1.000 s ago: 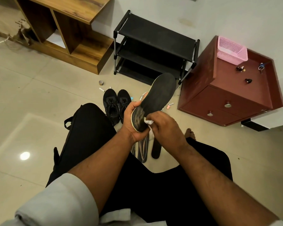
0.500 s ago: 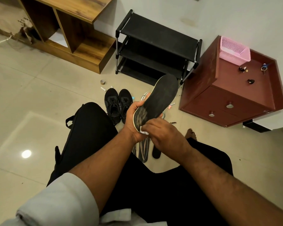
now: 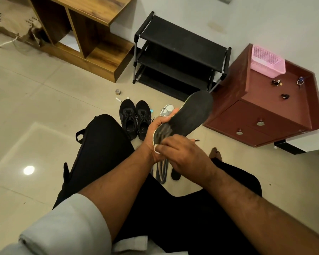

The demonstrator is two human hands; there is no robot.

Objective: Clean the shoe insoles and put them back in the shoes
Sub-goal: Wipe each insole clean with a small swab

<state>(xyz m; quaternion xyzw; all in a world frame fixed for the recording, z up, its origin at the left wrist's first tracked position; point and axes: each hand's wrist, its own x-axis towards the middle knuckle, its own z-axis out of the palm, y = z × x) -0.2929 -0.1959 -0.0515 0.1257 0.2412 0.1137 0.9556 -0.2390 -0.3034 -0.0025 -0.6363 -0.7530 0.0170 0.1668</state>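
My left hand (image 3: 156, 127) grips a black insole (image 3: 191, 115) by its heel end, toe pointing up and to the right. My right hand (image 3: 182, 153) presses a small white cloth (image 3: 156, 148) against the heel of that insole; only a corner of the cloth shows. The heel area looks smeared and greyish. A pair of black shoes (image 3: 134, 117) stands on the floor just beyond my left knee. Behind my left hand a white shoe (image 3: 167, 109) is partly visible. More dark insoles (image 3: 161, 172) lie on the floor between my legs, half hidden by my hands.
A black shoe rack (image 3: 179, 57) stands against the wall. A red-brown drawer cabinet (image 3: 265, 111) at right carries a pink basket (image 3: 267, 61) and small items. A wooden shelf unit (image 3: 85, 34) is at upper left. Small bits (image 3: 118, 92) lie on the tiled floor.
My right hand has slid with the cloth down along the insole's heel toward its edge. The left hand keeps the same hold, and the insole has tipped slightly.
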